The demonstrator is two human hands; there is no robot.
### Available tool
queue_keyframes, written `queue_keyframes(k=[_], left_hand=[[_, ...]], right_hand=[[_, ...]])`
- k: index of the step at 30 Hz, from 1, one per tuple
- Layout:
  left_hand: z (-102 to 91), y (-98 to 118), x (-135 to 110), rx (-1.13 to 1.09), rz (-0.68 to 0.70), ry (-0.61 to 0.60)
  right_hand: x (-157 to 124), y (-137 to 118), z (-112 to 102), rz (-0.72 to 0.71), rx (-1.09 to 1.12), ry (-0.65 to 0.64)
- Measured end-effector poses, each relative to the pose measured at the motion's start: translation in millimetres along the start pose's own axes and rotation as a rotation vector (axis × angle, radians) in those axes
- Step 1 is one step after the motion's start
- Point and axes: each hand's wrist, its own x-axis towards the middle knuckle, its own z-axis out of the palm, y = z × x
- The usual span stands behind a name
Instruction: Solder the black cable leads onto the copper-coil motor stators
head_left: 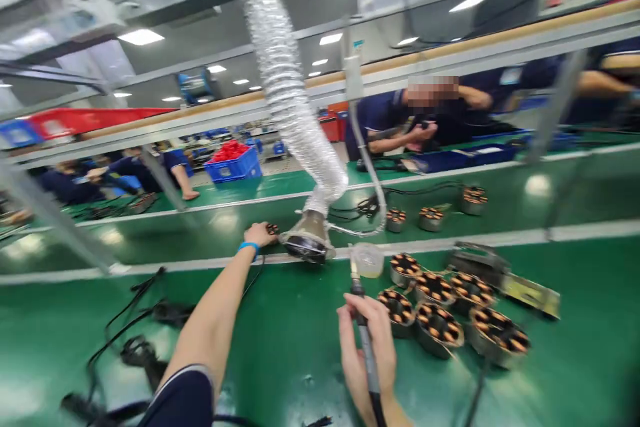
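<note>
My left hand [259, 235], with a blue wristband, reaches far out to the back ledge. Its fingers close on a small motor stator [272, 229], mostly hidden by the hand. My right hand [373, 340] grips a soldering iron [367, 340] like a pen, tip pointing up and away from me. The iron's tip is close to a small translucent dish [369, 260]; whether they touch I cannot tell. Right of this hand stand several motor stators [436, 328] with copper windings, grouped on the green bench [290, 347].
A silver exhaust duct [290, 73] hangs down to a hood [309, 235] between my hands. Black cables [143, 353] lie at left. More stators [431, 218] sit on the back ledge. A dark metal holder [480, 263] stands behind the group. Co-workers sit across the bench.
</note>
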Motion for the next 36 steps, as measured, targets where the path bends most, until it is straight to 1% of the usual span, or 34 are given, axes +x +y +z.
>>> queue_keyframes(k=[2,3,5,7,10,12,14,16,18,20,22,23,24,25,26,28,30,32,33,34,35,36], left_hand=[[3.6,-2.2,3.2,-0.014,-0.043,0.026],[3.5,-7.0,5.1,-0.020,-0.056,0.048],[-2.1,-24.4,6.3,-0.035,-0.034,0.092],[-15.7,-50.3,-1.1,-0.053,0.028,0.111],[-46.5,-100.6,-31.1,-0.068,0.112,0.090],[-66.5,-137.7,-60.7,-0.051,0.127,0.047],[-78.3,-172.0,-94.0,-0.007,0.129,-0.034],[-77.4,-198.3,-126.8,0.055,0.133,-0.147],[-64.4,-214.1,-154.5,0.128,0.130,-0.247],[-46.3,-220.8,-173.1,0.206,0.119,-0.279],[-32.5,-222.1,-179.9,0.272,0.118,-0.279],[-30.0,-221.8,-178.3,0.297,0.119,-0.280],[-31.4,-221.3,-173.2,0.316,0.117,-0.280],[-37.0,-220.6,-164.6,0.331,0.109,-0.275],[-46.8,-219.5,-152.9,0.342,0.092,-0.255],[-77.0,-216.0,-122.0,0.349,0.037,-0.160],[-114.6,-209.0,-86.0,0.330,-0.027,-0.004],[-148.3,-196.6,-50.7,0.277,-0.072,0.154],[-160.3,-187.7,-34.6,0.238,-0.077,0.207],[-167.8,-176.9,-20.2,0.192,-0.071,0.238],[-170.5,-164.5,-7.5,0.140,-0.057,0.251],[-168.6,-150.8,3.1,0.082,-0.038,0.246]], right_hand=[[2.5,3.3,2.7,-0.021,-0.040,0.016],[3.6,4.5,4.1,-0.026,-0.046,0.016],[5.0,5.5,6.1,-0.023,-0.053,0.006],[4.8,5.0,6.6,-0.023,-0.055,-0.014],[3.0,1.3,6.2,-0.007,-0.048,-0.041],[2.0,-2.7,7.0,0.000,-0.039,-0.040],[1.7,-7.0,8.9,-0.006,-0.029,-0.039],[1.7,-10.5,10.9,-0.011,-0.018,-0.052],[1.7,-12.7,12.5,-0.013,-0.003,-0.068],[2.0,-13.1,13.2,-0.025,0.013,-0.063],[3.0,-11.8,13.4,-0.033,0.024,-0.045],[3.8,-10.7,13.5,-0.038,0.029,-0.036],[4.7,-9.4,13.8,-0.044,0.031,-0.028],[5.6,-7.9,14.1,-0.055,0.032,-0.021],[6.5,-6.4,14.5,-0.069,0.032,-0.017],[7.7,-3.6,15.0,-0.099,0.028,-0.016],[8.4,-1.8,14.9,-0.116,0.017,-0.023],[9.0,-0.9,14.0,-0.131,0.005,-0.033],[9.3,-0.6,13.4,-0.139,-0.002,-0.031],[9.7,-0.3,12.9,-0.147,-0.009,-0.027],[10.1,0.0,12.5,-0.154,-0.013,-0.019],[10.3,0.4,12.4,-0.159,-0.016,-0.011]])
